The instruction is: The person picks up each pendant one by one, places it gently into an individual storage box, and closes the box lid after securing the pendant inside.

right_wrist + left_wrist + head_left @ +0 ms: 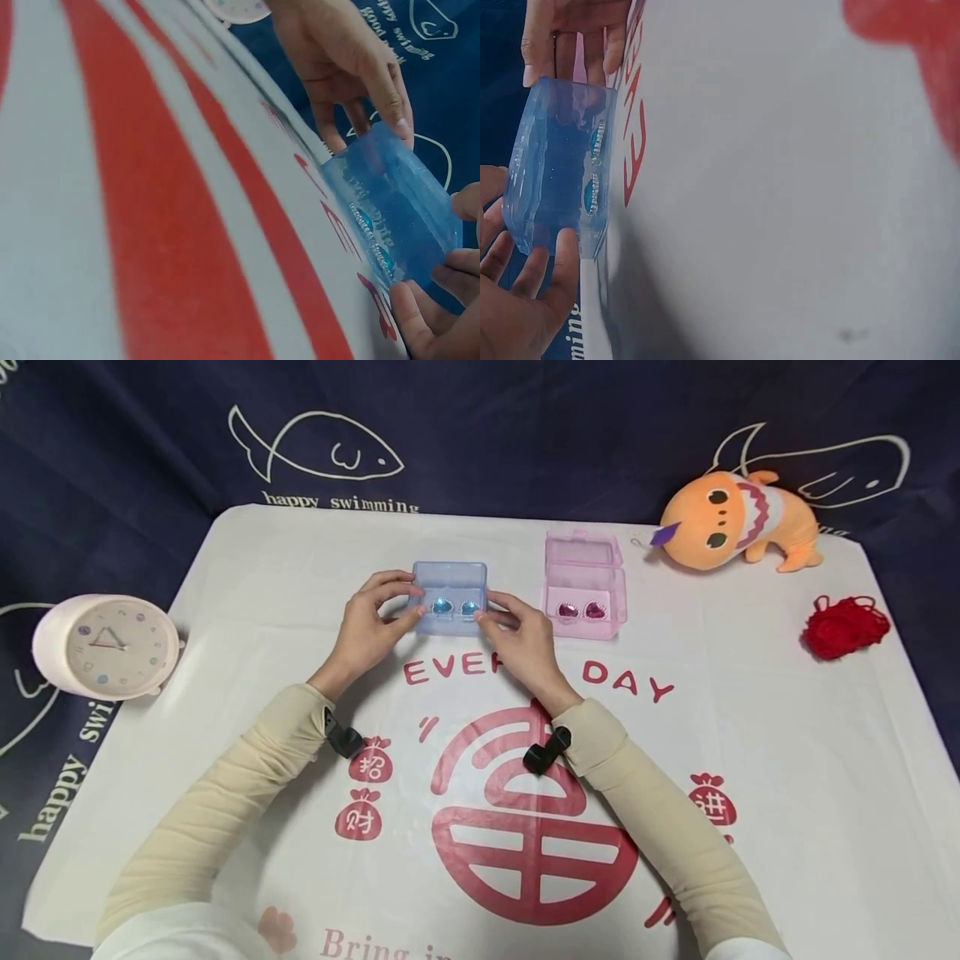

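Note:
A clear blue plastic box [450, 574] is held near the far side of the table, its lid tilted up at the back. Inside lie two blue gems with silvery beaded rims [442, 605], side by side. My left hand [372, 622] grips the box's left side, thumb at the front corner and fingers along the side and back. On the opposite side, my right hand [522, 639] holds the box between thumb and fingers. Close to the right hand stands a pink box [581, 578] with its lid raised, holding two dark pink gems [582, 610].
A pale pink clock [105, 647] stands at the left edge. An orange plush shark [738, 522] lies at the back right, and a bundle of red yarn [845, 628] is on the right side. The white tablecloth [810, 760] carries red printing.

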`<action>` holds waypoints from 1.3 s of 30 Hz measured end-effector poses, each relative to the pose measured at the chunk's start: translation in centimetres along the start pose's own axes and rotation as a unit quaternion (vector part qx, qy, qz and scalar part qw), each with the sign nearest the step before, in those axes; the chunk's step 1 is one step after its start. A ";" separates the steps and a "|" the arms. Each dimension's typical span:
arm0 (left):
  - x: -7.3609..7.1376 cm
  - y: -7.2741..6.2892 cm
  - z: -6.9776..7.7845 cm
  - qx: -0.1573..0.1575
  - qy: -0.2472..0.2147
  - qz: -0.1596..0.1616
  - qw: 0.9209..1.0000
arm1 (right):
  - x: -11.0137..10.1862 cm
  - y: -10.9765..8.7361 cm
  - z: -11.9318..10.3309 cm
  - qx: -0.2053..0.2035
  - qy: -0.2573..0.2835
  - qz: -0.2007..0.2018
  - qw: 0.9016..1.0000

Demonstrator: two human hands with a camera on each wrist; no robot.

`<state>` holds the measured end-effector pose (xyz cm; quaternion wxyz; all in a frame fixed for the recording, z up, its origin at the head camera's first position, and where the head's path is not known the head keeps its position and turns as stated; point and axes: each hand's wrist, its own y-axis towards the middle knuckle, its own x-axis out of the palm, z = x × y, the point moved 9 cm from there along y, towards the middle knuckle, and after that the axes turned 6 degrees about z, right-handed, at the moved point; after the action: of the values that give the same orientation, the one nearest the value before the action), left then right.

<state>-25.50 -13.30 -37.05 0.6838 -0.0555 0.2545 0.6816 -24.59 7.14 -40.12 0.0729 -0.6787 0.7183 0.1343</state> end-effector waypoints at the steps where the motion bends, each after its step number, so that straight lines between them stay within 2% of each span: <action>1: -0.1 0.0 0.0 0.001 -0.001 0.001 1.000 | 0.1 0.0 0.0 0.000 -0.001 -0.002 1.000; 5: -0.2 0.2 0.1 0.006 0.008 0.001 1.000 | 0.0 -0.1 -0.4 0.002 -0.012 -0.012 1.000; 8: -0.4 0.7 1.0 0.012 0.036 0.010 0.999 | -0.5 -0.2 -1.1 -0.009 -0.025 -0.012 1.000; 13: 0.0 3.2 4.6 0.030 0.074 0.029 0.996 | -3.9 -0.8 -3.5 -0.057 -0.029 0.009 0.998; 17: 1.7 6.1 7.7 0.033 0.070 -0.007 0.997 | -8.2 -1.2 -5.5 -0.109 -0.038 0.044 0.992; 19: 2.9 7.4 8.4 0.004 0.050 -0.032 0.998 | -10.5 -1.3 -6.3 -0.132 -0.052 0.065 0.988; 22: 5.4 9.1 8.6 -0.051 0.005 -0.072 0.996 | -13.5 -1.4 -6.9 -0.152 -0.083 0.095 0.980; 25: 8.6 10.0 8.1 -0.101 -0.027 -0.122 0.987 | -15.6 -1.4 -6.3 -0.151 -0.101 0.109 0.977; 27: 10.5 10.2 7.6 -0.124 -0.025 -0.154 0.980 | -16.2 -1.3 -5.3 -0.143 -0.104 0.107 0.978; 29: 12.1 10.4 6.7 -0.157 -0.031 -0.173 0.972 | -16.5 -1.2 -4.1 -0.132 -0.106 0.102 0.980; 31: 13.6 10.4 5.7 -0.197 -0.041 -0.180 0.963 | -16.4 -1.1 -2.8 -0.119 -0.111 0.095 0.982; 33: 15.0 10.4 4.8 -0.239 -0.070 -0.179 0.952 | -16.3 -1.0 -1.5 -0.100 -0.121 0.089 0.984; 35: 16.3 10.3 4.3 -0.272 -0.085 -0.178 0.942 | -16.2 -1.0 -0.3 -0.072 -0.112 0.083 0.988; 37: 17.4 10.3 4.2 -0.281 -0.087 -0.177 0.939 | -16.1 -0.9 0.5 -0.046 -0.105 0.077 0.990; 39: 18.1 10.3 4.2 -0.277 -0.085 -0.176 0.941 | -16.1 -0.9 1.2 -0.025 -0.101 0.070 0.992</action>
<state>-35.35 5.52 -38.33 0.7698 -0.2287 -0.0168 0.5957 -22.67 22.80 -36.72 0.1182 -0.6117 0.7491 0.2250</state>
